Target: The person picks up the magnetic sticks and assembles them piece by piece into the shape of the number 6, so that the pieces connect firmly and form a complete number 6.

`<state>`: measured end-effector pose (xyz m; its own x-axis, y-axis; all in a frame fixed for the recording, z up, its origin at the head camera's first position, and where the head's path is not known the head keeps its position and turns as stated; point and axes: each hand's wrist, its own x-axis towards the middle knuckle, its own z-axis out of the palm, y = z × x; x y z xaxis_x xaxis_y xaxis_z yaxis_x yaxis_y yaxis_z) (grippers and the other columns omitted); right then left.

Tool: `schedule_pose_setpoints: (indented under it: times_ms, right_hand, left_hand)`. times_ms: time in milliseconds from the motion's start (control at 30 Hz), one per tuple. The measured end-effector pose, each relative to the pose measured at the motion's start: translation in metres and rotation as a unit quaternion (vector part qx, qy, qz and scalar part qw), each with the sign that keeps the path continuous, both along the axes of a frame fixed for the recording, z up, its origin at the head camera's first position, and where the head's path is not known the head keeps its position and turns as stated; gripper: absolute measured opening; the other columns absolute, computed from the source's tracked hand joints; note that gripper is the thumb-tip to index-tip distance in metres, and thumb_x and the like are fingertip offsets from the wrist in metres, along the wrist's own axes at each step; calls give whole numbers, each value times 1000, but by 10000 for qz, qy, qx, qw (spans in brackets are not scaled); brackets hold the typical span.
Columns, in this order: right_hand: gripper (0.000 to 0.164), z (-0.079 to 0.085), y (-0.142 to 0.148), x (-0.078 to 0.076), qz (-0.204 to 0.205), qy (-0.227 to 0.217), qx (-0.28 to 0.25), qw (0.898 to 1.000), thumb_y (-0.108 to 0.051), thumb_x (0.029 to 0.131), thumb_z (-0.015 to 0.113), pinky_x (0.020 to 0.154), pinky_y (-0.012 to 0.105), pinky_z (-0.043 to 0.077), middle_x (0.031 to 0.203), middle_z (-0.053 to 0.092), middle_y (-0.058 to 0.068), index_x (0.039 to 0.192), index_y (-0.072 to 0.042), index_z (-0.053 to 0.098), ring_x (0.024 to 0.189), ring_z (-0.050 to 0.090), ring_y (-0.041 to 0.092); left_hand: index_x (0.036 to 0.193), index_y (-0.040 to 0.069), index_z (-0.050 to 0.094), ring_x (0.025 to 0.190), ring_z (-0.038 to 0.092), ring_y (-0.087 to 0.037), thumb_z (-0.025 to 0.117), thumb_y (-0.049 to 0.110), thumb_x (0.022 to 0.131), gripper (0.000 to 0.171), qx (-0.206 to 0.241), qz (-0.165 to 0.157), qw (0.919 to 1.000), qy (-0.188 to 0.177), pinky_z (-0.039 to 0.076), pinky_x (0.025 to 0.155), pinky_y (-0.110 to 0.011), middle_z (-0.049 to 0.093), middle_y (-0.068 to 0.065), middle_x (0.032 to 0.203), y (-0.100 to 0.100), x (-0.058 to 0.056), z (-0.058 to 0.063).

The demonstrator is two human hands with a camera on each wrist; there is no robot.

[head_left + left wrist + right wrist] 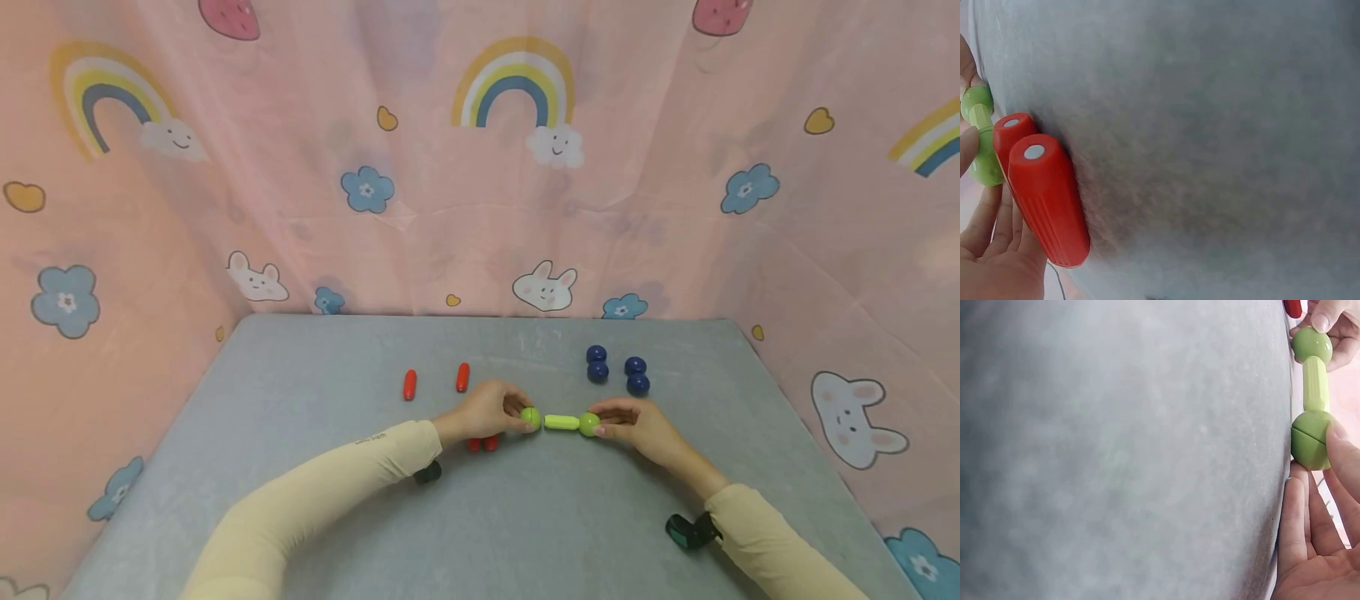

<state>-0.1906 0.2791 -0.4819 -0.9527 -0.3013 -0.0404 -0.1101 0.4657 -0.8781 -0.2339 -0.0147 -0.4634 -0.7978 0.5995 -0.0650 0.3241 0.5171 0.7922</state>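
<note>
My left hand (486,408) pinches a green ball (531,419) between thumb and fingers. My right hand (637,427) holds a second green ball (588,424) by its side, thumb on it in the right wrist view. A yellow-green ribbed rod (561,422) lies in line between the balls. It touches the ball at my right hand; a thin gap seems to part it from the other ball in the head view. Under my left wrist two red rods (1050,200) lie side by side, pale discs on their ends, partly hidden in the head view.
Two more red rods lie farther back, one at the left (409,385) and one nearer the middle (463,377). Several dark blue balls (597,372) sit in pairs behind my right hand. The grey tabletop (300,375) ends at a pink patterned curtain (450,233).
</note>
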Motion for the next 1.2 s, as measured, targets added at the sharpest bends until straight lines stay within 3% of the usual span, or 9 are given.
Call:
schedule_pose_setpoints:
  times_ms: [300,867,1200]
  right_hand:
    - [40,-2,1,0,-3,-76,25,10000,-21,88,75,81,18,55,122,67,22,122,-1,67,93,66,-3]
    - [38,-3,2,-2,52,88,53,9999,-20,89,74,81,18,56,121,68,22,121,-1,67,93,66,-4]
    - [39,-3,2,-2,16,33,110,9999,-22,89,74,81,18,55,121,68,21,121,-1,67,94,66,-4]
  left_hand:
    - [108,8,73,83,66,-3,83,21,80,32,-101,-37,9999,56,53,75,-16,75,-3,99,4,-2,-2]
    - [111,4,72,91,69,-11,82,16,81,34,-78,2,9999,-89,54,77,-16,75,-8,105,4,1,2]
    - [119,2,69,94,70,-14,78,17,85,38,379,161,9989,-205,55,80,-19,74,-10,109,-17,5,13]
